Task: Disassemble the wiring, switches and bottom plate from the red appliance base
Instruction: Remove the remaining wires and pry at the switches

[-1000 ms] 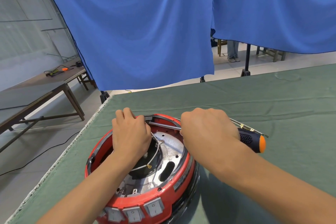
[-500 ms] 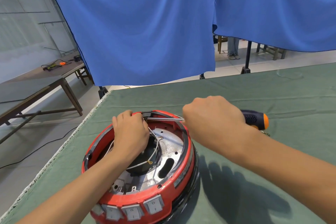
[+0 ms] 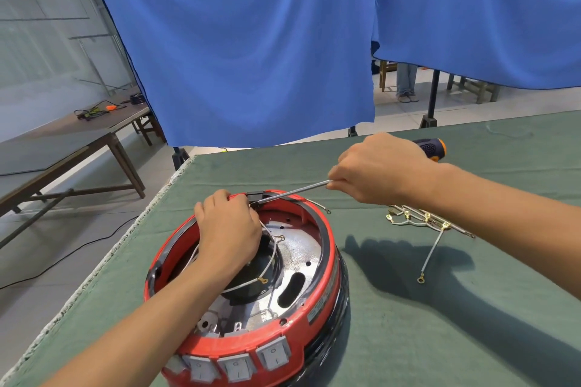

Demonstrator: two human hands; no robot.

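Blue curtains hang behind a bench (image 3: 408, 308) draped in green cloth, with a bare wooden table (image 3: 63, 148) off to the left on the floor. The red appliance base (image 3: 317, 302) sits upside down near the bench's left edge, at the near side, its open underside up and its row of grey switches (image 3: 239, 366) facing the person.

In the last second the right hand (image 3: 380, 170) has risen and drawn back toward the far right, so the screwdriver (image 3: 345, 177) now slopes up from the rim rather than lying almost level. Its long axis runs from the tip at a small black part (image 3: 256, 196) on the far rim up and right to the orange-capped handle behind the fist. That reads as levering or backing out at that fitting (which of the two I cannot tell).

The right hand's fingers are curled tight round the screwdriver near the shaft. The left hand (image 3: 228, 232) grips the far rim beside the black part, fingers curled over the edge, steadying the base.

White wires (image 3: 273, 248) with ring terminals remain looped inside over the silver bottom plate (image 3: 301, 248). A loose wire bundle (image 3: 427, 223) already lies on the cloth to the right, so the wiring seems partly out; switches and plate remain.
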